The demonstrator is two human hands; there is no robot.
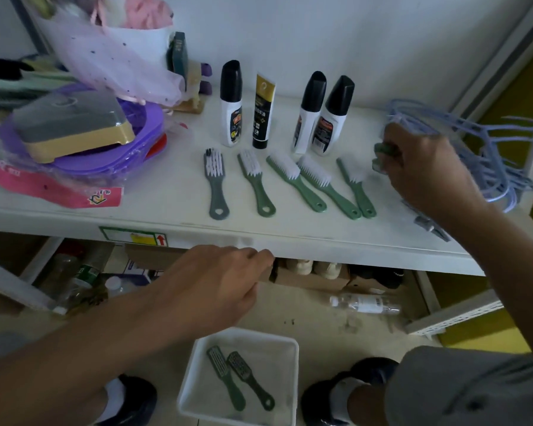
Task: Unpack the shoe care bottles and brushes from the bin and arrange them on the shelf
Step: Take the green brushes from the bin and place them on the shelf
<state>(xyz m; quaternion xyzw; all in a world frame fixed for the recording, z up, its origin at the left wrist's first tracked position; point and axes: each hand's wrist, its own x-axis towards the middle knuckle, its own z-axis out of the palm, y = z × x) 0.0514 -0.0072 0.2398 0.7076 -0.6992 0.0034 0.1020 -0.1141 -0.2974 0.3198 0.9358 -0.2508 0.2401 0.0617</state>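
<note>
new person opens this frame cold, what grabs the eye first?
Probably the tidy row of five green brushes on the white shelf, with four shoe care bottles standing behind them. Next, the right hand at the row's right end, closed on something green beside blue hangers. Below, the left hand hangs in front of the shelf edge, above a white bin on the floor holding two more brushes.

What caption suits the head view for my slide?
Right hand adds a green brush beside five brushes and four bottles on the shelf; two brushes remain in the bin.
</note>
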